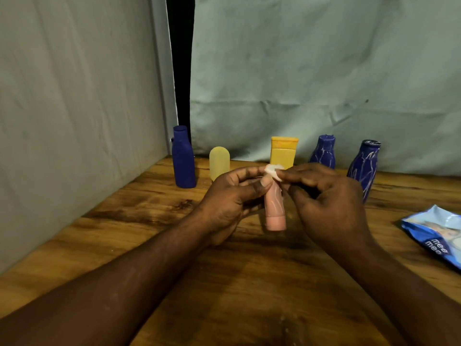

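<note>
Wooden table, we're mid-clean: left hand grips pink tube, right hand pinches wipe; streaky blue bottles to go.

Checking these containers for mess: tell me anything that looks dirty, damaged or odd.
The two right blue bottles are covered in white streaks, while the left blue bottle is plain. The pink tube that the left hand holds bears pale streaks too; the right hand pinches a white wipe at its top end.
</note>
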